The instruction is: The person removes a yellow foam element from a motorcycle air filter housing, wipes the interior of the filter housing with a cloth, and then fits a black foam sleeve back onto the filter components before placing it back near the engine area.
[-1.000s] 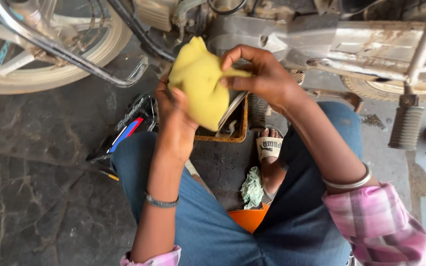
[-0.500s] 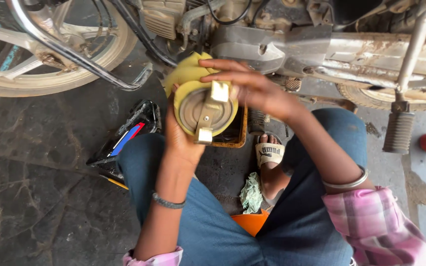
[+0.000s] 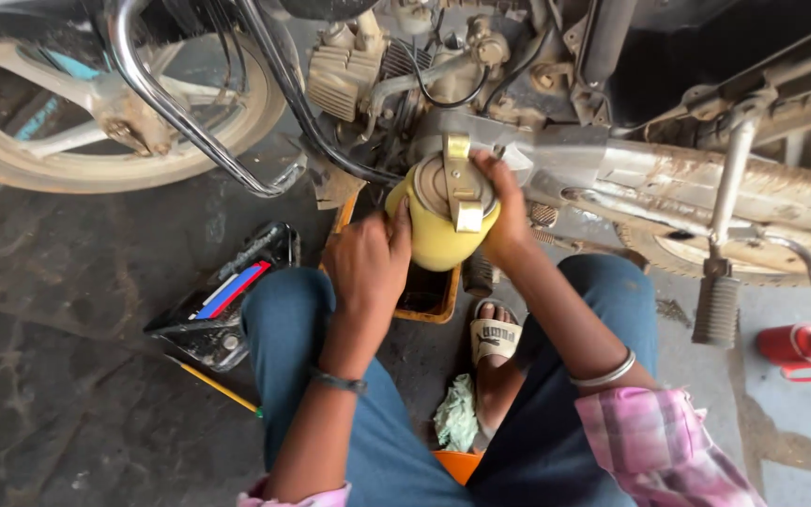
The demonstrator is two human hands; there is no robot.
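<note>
The tray (image 3: 434,305) beneath the yellow can (image 3: 438,230) is mostly hidden, and its contents cannot be made out. The left hand (image 3: 368,263) grips the can's side while the right hand (image 3: 504,211) clasps its capped top, just below the motorcycle engine (image 3: 396,66). Half a second ago the can was held lower and nearer the knees.

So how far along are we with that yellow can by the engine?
Done: an orange drain tray sits on the floor under the engine. In hand: the left hand steadies the yellow can from the side, and the right hand grips its rim beside the metal clasp across the lid. Left: the clasp looks shut across the lid, the can sits upright, and the green rag lies unused.
</note>
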